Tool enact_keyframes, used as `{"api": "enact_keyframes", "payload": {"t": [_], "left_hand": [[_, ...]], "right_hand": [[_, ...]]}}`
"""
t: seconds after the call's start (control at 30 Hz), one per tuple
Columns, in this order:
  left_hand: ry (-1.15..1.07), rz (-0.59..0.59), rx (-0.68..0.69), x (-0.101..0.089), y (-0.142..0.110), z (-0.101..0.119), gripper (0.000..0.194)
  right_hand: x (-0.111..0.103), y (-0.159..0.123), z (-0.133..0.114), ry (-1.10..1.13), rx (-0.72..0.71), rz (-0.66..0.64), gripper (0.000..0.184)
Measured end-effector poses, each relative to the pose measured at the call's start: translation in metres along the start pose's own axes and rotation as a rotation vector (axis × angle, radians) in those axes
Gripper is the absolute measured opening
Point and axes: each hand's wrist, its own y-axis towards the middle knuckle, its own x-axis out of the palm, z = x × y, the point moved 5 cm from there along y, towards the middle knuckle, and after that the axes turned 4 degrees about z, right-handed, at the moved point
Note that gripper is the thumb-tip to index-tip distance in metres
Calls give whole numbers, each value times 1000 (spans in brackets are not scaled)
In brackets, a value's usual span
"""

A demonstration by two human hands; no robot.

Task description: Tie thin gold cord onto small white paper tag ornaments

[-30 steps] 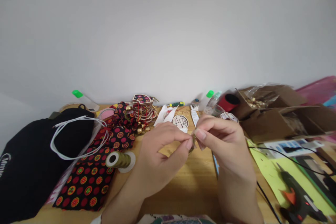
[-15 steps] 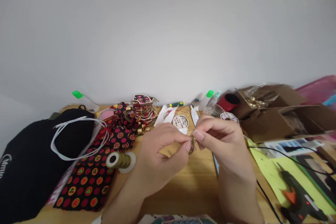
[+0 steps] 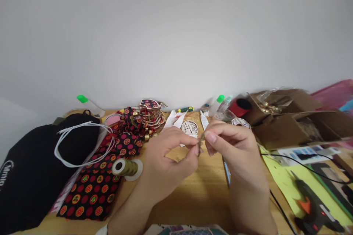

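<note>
Over the middle of the wooden table (image 3: 198, 198), both hands meet around a small loop of olive-green cord (image 3: 200, 145). My left hand (image 3: 171, 158) pinches the cord between thumb and forefinger. Across from it, my right hand (image 3: 234, 148) has thumb and forefinger closed at the cord's upper end. Fingers hide part of the cord, and its exact shape is too small to make out. Left of my left hand, a spool of olive thread (image 3: 128, 167) lies on its side. Behind the hands is a round white card (image 3: 189, 128) with printed drawing and characters.
Patterned fabric (image 3: 91, 194), a black bag (image 3: 35, 165) and a white cable coil (image 3: 82, 161) lie left. Red cords with gold bells (image 3: 147, 134) are heaped behind. At right are a glue gun (image 3: 314, 202), yellow paper (image 3: 281, 176) and cardboard boxes (image 3: 286, 128).
My right thumb and forefinger have shifted slightly up and apart from the left fingertips, and more of the cord shows between the hands. The surrounding things stay put.
</note>
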Motion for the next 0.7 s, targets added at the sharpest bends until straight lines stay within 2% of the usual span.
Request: {"api": "enact_keyframes", "payload": {"t": [0.33, 0.53, 0.7], "left_hand": [[-31, 91, -87, -5, -6, -7, 16], [-57, 82, -134, -6, -4, -10, 9], [-57, 83, -155, -6, -6, -11, 10]], "right_hand": [[-3, -4, -1, -72, -9, 33, 11], [1, -4, -2, -81, -1, 9, 12], [2, -5, -5, -130, -51, 22, 15]]}}
